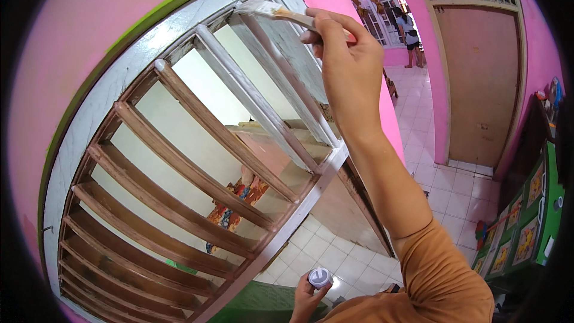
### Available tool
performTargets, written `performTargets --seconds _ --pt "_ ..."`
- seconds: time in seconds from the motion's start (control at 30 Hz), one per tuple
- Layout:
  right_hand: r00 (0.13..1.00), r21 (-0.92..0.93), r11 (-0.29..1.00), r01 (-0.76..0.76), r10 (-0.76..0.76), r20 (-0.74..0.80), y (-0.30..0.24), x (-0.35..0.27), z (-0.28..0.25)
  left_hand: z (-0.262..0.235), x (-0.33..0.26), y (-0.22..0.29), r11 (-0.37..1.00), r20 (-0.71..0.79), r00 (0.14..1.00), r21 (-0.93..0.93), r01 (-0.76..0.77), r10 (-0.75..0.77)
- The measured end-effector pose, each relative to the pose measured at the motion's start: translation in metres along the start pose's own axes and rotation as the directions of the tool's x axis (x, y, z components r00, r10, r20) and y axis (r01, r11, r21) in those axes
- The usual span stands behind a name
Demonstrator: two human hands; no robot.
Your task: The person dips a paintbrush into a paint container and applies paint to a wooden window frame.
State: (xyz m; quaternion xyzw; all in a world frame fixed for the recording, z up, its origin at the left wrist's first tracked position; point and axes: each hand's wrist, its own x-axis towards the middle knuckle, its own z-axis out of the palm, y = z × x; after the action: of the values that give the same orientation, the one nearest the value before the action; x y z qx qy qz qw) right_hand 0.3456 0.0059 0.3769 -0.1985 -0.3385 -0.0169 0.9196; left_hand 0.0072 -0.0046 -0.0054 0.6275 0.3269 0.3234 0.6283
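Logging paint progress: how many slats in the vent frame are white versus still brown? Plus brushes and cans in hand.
White slats: 2, e.g.
Brown slats: 8, e.g.; the lowest ones crowd together, so this count is approximate
Brushes: 1, in the right hand
Cans: 1, in the left hand
Total: 12

Open gaps between wooden slats (197, 173), pink wall (72, 42) blocking left, tiled floor (460, 197) open right
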Motion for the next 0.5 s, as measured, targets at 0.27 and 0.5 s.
performTargets --seconds 0.27,0.5 --pt "0.995 0.056 0.997 0.059 -0.054 -0.088 0.010 -0.028 0.030 -0.002 0.005 -0.005 0.999 0.049 0.998 0.030 -0.039 0.037" --pt "0.993 0.137 0.984 -0.118 0.116 0.022 0.002 -0.034 0.032 -0.008 0.002 -0.007 0.998 0.043 0.998 -0.027 -0.048 0.050"
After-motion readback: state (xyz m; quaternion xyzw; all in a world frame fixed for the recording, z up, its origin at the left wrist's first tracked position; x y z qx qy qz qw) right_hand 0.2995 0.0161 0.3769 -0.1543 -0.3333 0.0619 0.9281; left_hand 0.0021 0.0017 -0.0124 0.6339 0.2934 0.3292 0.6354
